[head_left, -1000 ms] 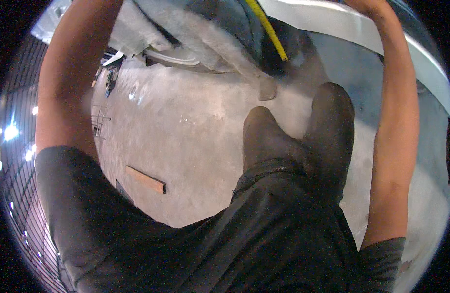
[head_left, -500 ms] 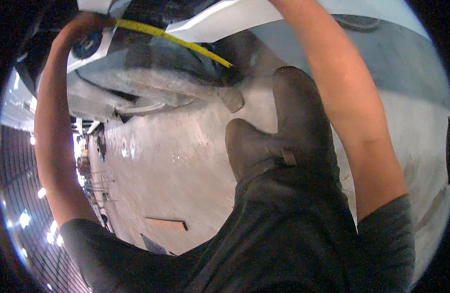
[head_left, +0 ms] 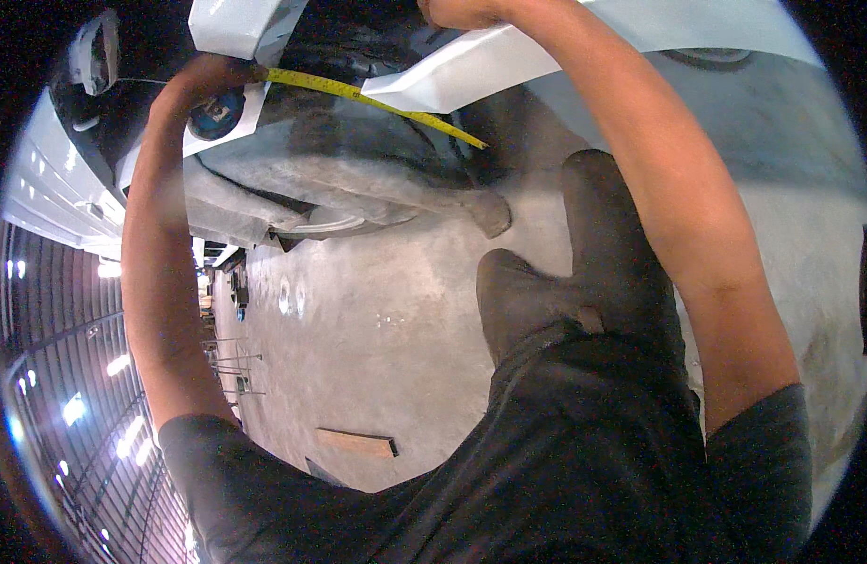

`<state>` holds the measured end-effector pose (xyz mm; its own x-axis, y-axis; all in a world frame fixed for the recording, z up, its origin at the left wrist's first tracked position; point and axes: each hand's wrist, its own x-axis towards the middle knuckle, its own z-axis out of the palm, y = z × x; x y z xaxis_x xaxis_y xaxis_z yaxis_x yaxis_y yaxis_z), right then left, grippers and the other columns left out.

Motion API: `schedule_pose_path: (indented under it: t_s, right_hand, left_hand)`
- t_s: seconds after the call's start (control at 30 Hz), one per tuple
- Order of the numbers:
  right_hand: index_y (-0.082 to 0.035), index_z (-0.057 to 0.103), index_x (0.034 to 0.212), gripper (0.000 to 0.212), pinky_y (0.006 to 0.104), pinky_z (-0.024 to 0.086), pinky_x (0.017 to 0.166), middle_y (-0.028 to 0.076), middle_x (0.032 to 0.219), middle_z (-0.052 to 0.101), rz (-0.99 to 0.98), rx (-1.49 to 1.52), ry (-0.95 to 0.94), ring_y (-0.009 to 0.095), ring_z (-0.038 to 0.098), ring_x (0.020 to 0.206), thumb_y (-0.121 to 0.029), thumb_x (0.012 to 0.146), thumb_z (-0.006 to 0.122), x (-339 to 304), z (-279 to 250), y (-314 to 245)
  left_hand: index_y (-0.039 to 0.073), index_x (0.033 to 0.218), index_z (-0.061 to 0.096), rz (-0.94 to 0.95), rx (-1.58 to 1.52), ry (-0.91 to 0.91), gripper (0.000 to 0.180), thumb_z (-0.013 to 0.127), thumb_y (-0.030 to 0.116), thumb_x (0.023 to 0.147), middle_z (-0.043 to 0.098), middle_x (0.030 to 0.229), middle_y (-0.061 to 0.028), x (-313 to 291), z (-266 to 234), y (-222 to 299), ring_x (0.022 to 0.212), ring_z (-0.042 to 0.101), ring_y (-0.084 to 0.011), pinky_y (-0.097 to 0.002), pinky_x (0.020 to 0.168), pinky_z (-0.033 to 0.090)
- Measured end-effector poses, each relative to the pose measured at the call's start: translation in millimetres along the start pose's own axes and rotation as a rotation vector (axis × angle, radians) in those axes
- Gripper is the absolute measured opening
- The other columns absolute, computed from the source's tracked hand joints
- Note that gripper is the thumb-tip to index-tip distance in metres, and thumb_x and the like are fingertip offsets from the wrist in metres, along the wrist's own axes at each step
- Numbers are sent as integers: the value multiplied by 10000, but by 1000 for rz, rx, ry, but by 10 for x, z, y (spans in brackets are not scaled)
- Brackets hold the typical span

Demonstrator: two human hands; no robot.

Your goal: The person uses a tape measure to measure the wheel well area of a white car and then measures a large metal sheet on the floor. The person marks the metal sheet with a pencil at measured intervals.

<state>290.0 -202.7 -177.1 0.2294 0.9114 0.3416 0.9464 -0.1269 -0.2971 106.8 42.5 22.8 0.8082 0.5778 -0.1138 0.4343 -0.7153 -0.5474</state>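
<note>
My left hand (head_left: 222,75) is raised at the upper left, its fingers closed at the near end of a yellow tape measure (head_left: 325,86). The blade runs out to the right and slopes down, its tip free in the air above the floor. A round blue object (head_left: 215,115) shows just below that hand against a white panel; I cannot tell whether it belongs to the tape measure. My right hand (head_left: 464,11) is at the top edge, partly cut off, with its visible fingers curled beside a white angular panel (head_left: 471,70). What it grips, if anything, is hidden.
Another white angular part (head_left: 241,26) sticks out above my left hand, with dark recesses around it. Grey, dusty covering (head_left: 358,179) lies below the tape. My dark boots (head_left: 598,207) stand on the concrete floor (head_left: 386,301). A wooden plank (head_left: 356,442) lies on it.
The whole view has shifted, so things sit farther right and lower. My right hand has come into sight at the top edge. The tape is still extended from my left hand.
</note>
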Motion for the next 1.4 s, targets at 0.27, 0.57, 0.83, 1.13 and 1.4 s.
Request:
schedule_pose_path:
  t_s: [0.27, 0.57, 0.83, 1.13, 1.4]
  right_hand:
    - [18, 720, 892, 276, 446, 529, 746, 228, 959, 684, -74, 7, -7, 346, 684, 888, -102, 687, 579, 98, 184, -23]
    - [42, 709, 910, 289, 444, 523, 745, 242, 987, 676, 22, 86, -6, 345, 680, 914, -89, 712, 547, -44, 41, -39]
    - [46, 700, 942, 300, 446, 522, 745, 234, 1001, 679, 11, 108, -43, 340, 680, 924, -93, 722, 551, -59, -21, -40]
    - [47, 695, 963, 307, 444, 520, 751, 227, 1023, 677, 115, 161, -24, 341, 677, 933, -99, 735, 552, -174, -113, -27]
    - [48, 695, 962, 305, 443, 520, 759, 227, 1027, 676, 105, 127, -10, 344, 675, 939, -104, 745, 543, -136, -69, 4]
  left_hand:
    - [12, 1019, 666, -27, -106, -70, 373, 748, 298, 793, 696, 875, -108, -41, 162, -48, 721, 661, -201, -342, 675, 526]
    - [13, 1003, 668, -67, -133, -60, 349, 748, 291, 808, 692, 825, -104, -15, 99, -24, 675, 656, -183, -334, 631, 528]
    - [18, 1002, 681, -2, -48, 18, 355, 749, 306, 807, 699, 833, -96, -25, 96, 88, 683, 661, -186, -337, 641, 529]
    - [28, 1001, 685, -68, -161, -53, 355, 757, 308, 796, 700, 823, -89, 84, 77, 63, 679, 656, -181, -336, 633, 523]
    - [24, 994, 687, -29, -131, -13, 315, 753, 267, 805, 700, 816, -81, 66, 85, 139, 665, 645, -160, -324, 619, 526]
